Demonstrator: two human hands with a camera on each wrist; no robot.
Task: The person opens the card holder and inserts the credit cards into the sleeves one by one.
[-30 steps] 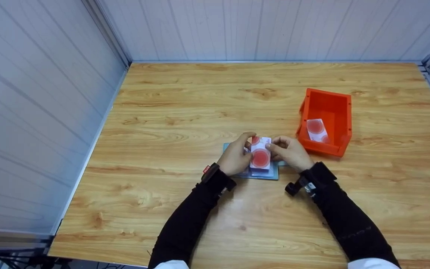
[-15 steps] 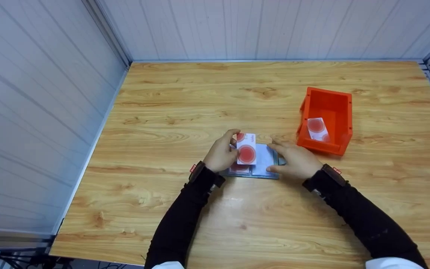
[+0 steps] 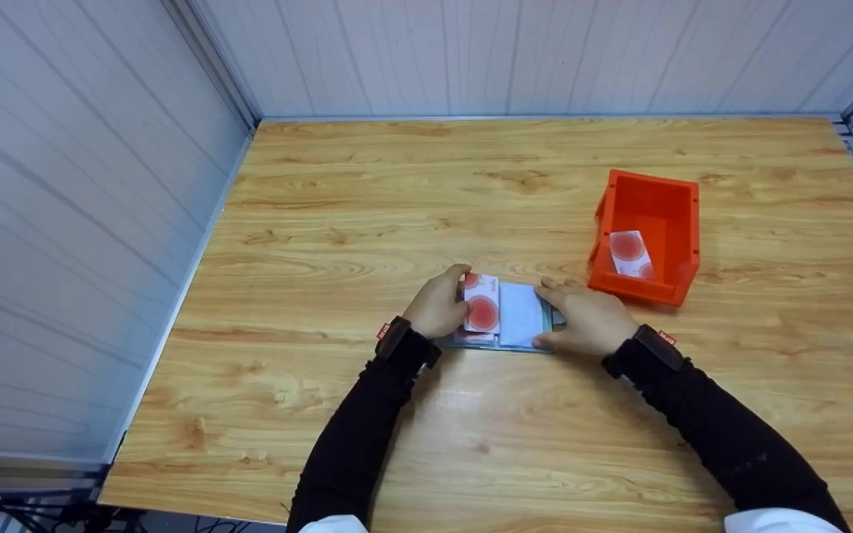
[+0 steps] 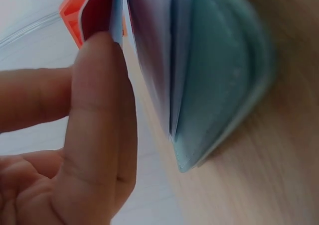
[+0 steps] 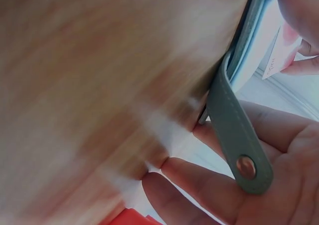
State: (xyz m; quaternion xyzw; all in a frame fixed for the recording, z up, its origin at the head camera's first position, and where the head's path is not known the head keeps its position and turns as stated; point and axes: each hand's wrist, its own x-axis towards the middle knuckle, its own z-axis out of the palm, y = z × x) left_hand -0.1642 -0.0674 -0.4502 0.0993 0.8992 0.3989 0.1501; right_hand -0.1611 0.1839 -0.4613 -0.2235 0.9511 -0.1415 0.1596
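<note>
In the head view my left hand (image 3: 437, 305) pinches a white card with red circles (image 3: 482, 305) over the left half of an opened teal card holder (image 3: 547, 337). The left wrist view shows the card (image 4: 101, 13) at the fingertips, beside the holder's sleeve pages and teal cover (image 4: 214, 80). My right hand (image 3: 591, 318) lies at the holder's right edge, fingers spread, thumb near the lower corner and index finger near the upper one. A teal strap with a metal snap (image 5: 238, 135) hangs over that palm in the right wrist view. A white page (image 3: 521, 314) faces up.
An orange bin (image 3: 682, 244) stands to the right, beyond my right hand, with a red-circled card (image 3: 630, 253) inside. The wooden table (image 3: 367, 200) meets pale panel walls (image 3: 412, 59) at the back and left.
My right hand has let go of the card and moved to the holder's right edge, fingers spread. My left hand has carried the card left and then lowered it slightly toward the holder's left side.
</note>
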